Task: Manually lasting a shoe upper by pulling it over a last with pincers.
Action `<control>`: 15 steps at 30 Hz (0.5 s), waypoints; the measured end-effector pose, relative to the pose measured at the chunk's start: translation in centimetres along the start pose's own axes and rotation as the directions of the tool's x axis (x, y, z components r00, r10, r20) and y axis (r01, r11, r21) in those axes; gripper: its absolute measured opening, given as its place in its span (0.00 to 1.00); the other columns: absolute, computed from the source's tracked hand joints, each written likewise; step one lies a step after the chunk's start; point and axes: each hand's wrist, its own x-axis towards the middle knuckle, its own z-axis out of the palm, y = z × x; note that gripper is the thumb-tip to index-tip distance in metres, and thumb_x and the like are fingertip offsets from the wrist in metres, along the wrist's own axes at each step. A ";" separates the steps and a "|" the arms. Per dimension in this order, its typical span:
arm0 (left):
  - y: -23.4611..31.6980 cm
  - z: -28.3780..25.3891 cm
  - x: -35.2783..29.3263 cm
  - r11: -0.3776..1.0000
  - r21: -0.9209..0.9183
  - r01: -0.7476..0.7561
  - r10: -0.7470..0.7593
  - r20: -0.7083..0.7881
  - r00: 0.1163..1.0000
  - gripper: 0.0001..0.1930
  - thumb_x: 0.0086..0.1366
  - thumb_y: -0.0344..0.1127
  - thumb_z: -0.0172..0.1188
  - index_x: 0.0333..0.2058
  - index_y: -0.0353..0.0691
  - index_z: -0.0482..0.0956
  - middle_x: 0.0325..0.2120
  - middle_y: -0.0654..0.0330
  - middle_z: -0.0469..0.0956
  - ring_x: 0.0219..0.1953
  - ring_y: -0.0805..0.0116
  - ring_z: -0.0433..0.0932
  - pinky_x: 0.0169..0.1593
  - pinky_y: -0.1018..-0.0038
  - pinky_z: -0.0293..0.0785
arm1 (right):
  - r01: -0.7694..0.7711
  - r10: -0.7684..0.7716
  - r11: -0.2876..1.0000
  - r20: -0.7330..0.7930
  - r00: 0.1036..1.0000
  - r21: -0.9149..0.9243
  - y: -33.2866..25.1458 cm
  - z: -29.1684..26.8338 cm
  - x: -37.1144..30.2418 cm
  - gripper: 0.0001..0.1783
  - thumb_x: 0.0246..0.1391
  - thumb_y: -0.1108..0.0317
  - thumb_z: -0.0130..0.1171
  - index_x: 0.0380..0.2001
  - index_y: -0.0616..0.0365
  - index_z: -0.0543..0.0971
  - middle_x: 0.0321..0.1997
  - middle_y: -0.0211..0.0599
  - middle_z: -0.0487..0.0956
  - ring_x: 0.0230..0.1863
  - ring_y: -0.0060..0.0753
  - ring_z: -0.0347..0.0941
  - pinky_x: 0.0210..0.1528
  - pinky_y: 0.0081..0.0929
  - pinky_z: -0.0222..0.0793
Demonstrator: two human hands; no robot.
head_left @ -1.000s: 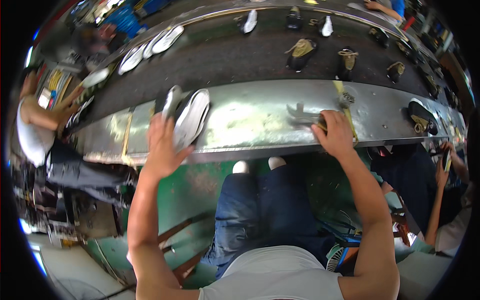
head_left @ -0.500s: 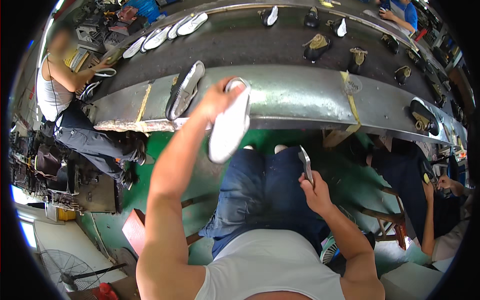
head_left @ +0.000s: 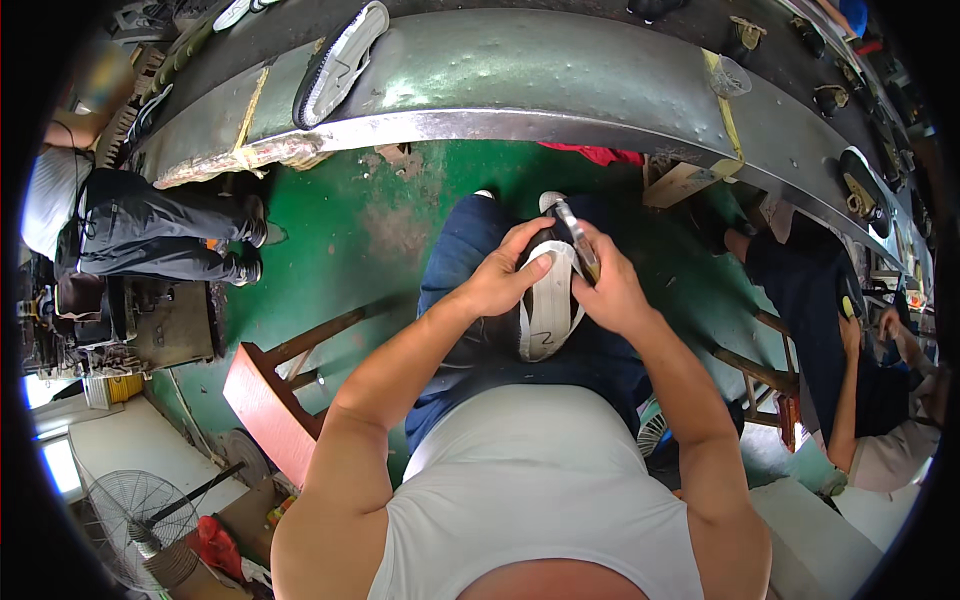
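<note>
A shoe (head_left: pixel 548 306) with a pale underside and dark sides lies over my lap, its underside facing up. My left hand (head_left: pixel 505 272) is closed around its far left side, thumb pressed on the pale surface. On the opposite side, my right hand (head_left: pixel 612 280) grips metal pliers (head_left: pixel 572 225), whose head reaches the dark far end of the shoe. My fingers partly cover the contact between the tool and the shoe. Beyond my knees, another shoe (head_left: pixel 338 75) with a grey-white underside lies tilted on the metal bench edge (head_left: pixel 480 75).
Dark shoes (head_left: pixel 868 195) stand along the bench on the right. A pink-topped stool (head_left: pixel 262 405) stands left of me, and a wire fan (head_left: pixel 135 520) at lower left. One person (head_left: pixel 165 225) stands at left; another person's arm (head_left: pixel 848 390) shows at right.
My left hand has brought the shoe from the bench edge down to my lap. My right hand has moved up and inward, bringing the pliers to the shoe. The view has tilted downward.
</note>
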 end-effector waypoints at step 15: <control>-2.2 -1.8 0.5 0.988 0.149 -0.031 0.051 -0.131 0.990 0.25 0.75 0.45 0.51 0.66 0.44 0.61 0.55 0.62 0.72 0.57 0.72 0.68 0.63 0.73 0.63 | -0.499 0.390 0.827 0.373 0.842 0.260 -0.5 -3.6 -3.5 0.16 0.65 0.60 0.54 0.42 0.65 0.76 0.31 0.35 0.82 0.30 0.22 0.79 0.34 0.24 0.74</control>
